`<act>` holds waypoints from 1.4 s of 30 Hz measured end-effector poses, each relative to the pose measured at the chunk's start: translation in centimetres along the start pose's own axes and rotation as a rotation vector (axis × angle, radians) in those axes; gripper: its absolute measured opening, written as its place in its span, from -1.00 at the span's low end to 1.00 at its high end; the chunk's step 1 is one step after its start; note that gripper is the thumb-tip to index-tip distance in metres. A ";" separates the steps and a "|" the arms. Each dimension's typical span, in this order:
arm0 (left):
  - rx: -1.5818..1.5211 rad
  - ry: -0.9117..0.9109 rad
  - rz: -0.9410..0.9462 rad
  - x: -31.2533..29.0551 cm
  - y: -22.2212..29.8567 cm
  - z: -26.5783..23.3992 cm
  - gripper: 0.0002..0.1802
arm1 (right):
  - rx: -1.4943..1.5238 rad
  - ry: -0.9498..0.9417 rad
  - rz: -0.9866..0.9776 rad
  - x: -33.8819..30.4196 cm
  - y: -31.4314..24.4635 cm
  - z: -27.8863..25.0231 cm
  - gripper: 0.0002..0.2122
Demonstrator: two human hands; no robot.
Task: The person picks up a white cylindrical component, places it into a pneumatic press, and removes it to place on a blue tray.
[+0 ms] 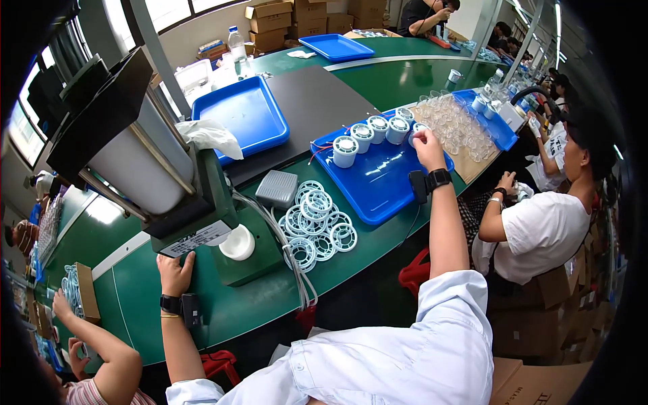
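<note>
My right hand (428,151) reaches over the right part of a blue tray (378,202), its fingers closed on a small white cylindrical housing (418,128) partly hidden by them. Several similar white housings (345,152) with slotted round tops stand upright in a row along the tray's far side, thin red wires near them. At the left, my left hand (176,274) rests on the green table beside the base of a bench press (233,253), thumb and fingers apart, with nothing seen in it. Below the press head sits a white round cup-like fixture (237,243).
Pale blue rings (317,226) lie piled between press and tray, near a grey pedal-like box (277,189) and cables (293,270). Clear plastic pieces (455,125) cover a board beyond my right hand. Another blue tray (239,115) stands behind. Co-workers (540,229) sit on both sides.
</note>
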State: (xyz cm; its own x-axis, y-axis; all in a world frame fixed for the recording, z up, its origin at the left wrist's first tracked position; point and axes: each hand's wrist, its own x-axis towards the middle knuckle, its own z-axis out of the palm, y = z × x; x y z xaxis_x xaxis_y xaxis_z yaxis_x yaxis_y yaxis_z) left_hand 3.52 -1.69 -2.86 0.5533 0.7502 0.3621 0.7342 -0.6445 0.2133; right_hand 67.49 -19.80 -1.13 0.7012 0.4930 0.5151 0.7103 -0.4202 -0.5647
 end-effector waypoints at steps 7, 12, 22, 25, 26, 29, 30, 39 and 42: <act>-0.135 0.006 -0.026 0.8 0.0 0.3 -0.62 | 0.382 -0.365 0.070 0.0 -2.3 0.8 -0.80; -0.111 0.037 -0.038 0.4 -0.2 0.1 -0.64 | 0.370 -0.813 0.022 -2.6 -8.5 -0.7 -0.78; -0.165 -0.021 -0.097 0.0 0.6 -0.4 -0.73 | 0.437 -0.871 -0.109 -5.4 -13.1 1.4 -0.78; -0.124 -0.036 -0.093 0.1 -0.3 0.2 -0.68 | 0.705 -0.850 -0.064 -7.4 -15.0 1.3 -0.83; -0.138 -0.048 -0.131 0.3 0.1 0.0 -0.63 | 0.799 -0.839 -0.030 -8.7 -15.9 1.7 -0.85; -0.092 -0.032 -0.221 1.0 1.4 0.1 -0.51 | 0.740 -0.754 -0.109 -11.8 -18.5 2.4 -0.87; -0.092 -0.032 -0.206 1.5 2.2 0.0 -0.50 | 0.577 -0.618 -0.200 -12.5 -19.1 2.9 -0.88; 0.014 -0.118 -0.160 1.2 2.5 0.2 -0.43 | 0.536 -0.660 -0.183 -12.5 -16.9 4.5 -0.88; -0.009 -0.130 -0.167 1.1 2.6 0.1 -0.43 | 0.623 -0.684 -0.139 -12.5 -16.4 4.7 -0.88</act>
State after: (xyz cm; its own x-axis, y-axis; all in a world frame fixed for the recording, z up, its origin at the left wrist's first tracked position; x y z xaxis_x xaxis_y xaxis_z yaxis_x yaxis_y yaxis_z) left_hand 6.03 -2.51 -2.02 0.4705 0.8592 0.2008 0.8169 -0.5102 0.2692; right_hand 46.81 -15.47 -1.34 0.2830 0.9324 0.2249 0.4853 0.0631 -0.8721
